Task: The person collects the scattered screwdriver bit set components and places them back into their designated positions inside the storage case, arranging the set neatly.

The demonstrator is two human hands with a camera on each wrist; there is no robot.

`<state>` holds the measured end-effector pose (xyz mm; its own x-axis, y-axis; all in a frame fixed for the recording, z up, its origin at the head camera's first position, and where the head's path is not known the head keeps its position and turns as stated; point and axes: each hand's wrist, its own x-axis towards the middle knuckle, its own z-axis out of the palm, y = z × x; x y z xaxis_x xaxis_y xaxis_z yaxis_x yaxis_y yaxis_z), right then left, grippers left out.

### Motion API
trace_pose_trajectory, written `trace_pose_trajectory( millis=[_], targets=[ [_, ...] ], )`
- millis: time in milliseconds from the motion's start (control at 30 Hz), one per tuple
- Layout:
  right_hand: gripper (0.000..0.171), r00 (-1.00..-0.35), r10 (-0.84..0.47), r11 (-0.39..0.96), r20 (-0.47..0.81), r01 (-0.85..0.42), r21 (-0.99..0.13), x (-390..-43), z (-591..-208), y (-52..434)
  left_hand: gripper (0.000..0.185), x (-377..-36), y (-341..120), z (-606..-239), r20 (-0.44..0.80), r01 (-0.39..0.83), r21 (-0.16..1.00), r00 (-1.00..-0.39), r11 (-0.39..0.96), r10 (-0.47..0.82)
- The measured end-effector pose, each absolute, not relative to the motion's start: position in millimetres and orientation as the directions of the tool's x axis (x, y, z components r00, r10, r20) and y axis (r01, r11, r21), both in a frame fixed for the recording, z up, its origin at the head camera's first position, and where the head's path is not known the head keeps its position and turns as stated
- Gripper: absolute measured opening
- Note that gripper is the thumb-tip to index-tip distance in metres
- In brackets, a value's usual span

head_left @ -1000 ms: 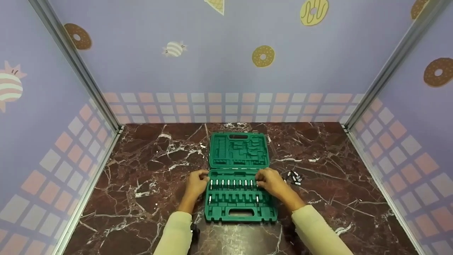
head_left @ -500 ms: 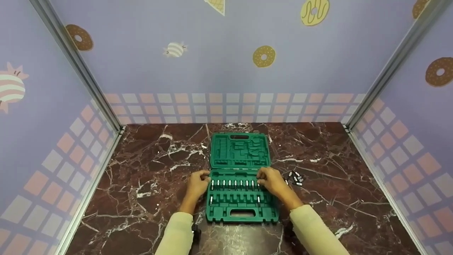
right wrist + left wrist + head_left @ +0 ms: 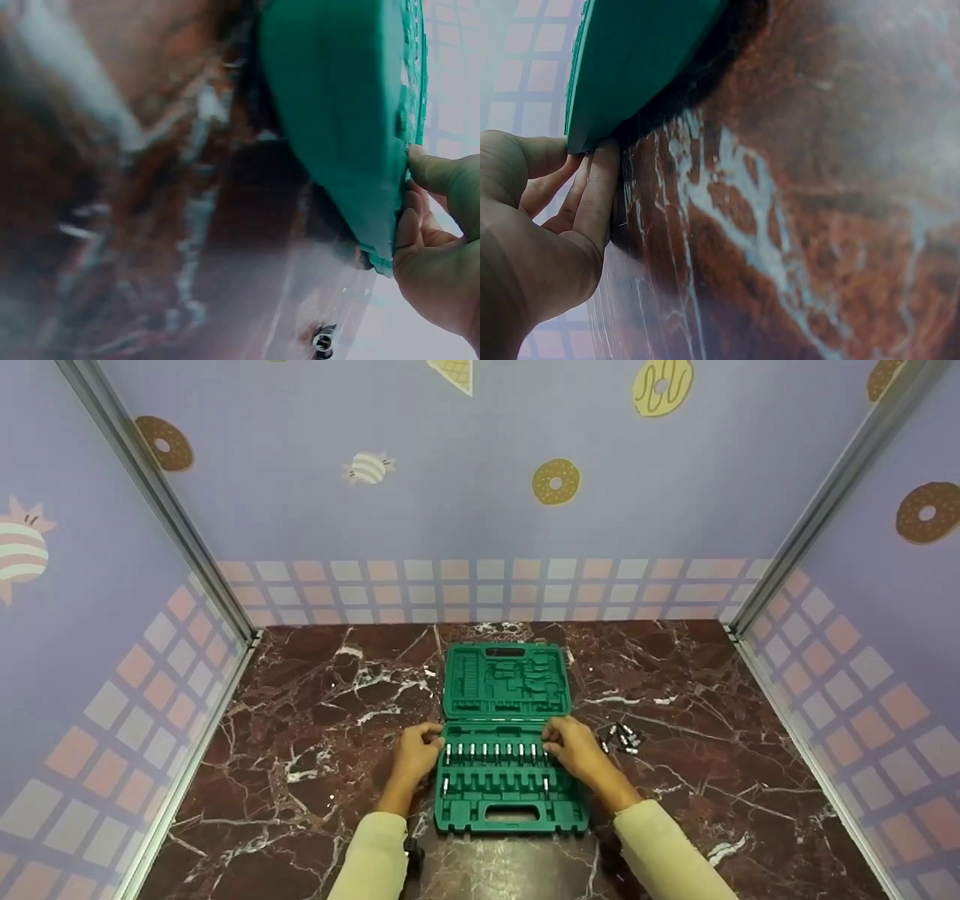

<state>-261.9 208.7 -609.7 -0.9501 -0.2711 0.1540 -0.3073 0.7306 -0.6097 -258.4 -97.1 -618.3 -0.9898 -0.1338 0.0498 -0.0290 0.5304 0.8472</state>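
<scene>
A green plastic socket case (image 3: 513, 826) lies unfolded on the marbled table. Across its near half runs an upper row of slim silver-and-black sockets (image 3: 496, 753). One more socket (image 3: 446, 787) sits at the left end of the lower row, another socket (image 3: 546, 786) towards its right end. My left hand (image 3: 415, 751) holds the case's left side, thumb at the rim and fingers along the wall (image 3: 574, 202). From the right, my right hand (image 3: 576, 746) reaches over the rim, bent fingertips at the last socket (image 3: 547, 755) of the upper row, partly covering it; its fingers (image 3: 409, 225) show curled.
A small pile of loose sockets (image 3: 624, 737) lies on the table (image 3: 697, 780) just right of my right hand. The case's lid (image 3: 508, 679), with moulded recesses, lies flat behind the near half. Patterned walls (image 3: 480, 495) enclose the table at the back and both sides.
</scene>
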Motion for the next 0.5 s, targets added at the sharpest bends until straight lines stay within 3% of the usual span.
trace_pose_trajectory(
  millis=[500],
  targets=[
    [0.012,-0.916,-0.287,0.687,0.279,-0.4,-0.607,-250,-613,219,0.019,-258,-97,-619,0.034,-0.047,0.843,-0.99,0.536,-0.14]
  ],
)
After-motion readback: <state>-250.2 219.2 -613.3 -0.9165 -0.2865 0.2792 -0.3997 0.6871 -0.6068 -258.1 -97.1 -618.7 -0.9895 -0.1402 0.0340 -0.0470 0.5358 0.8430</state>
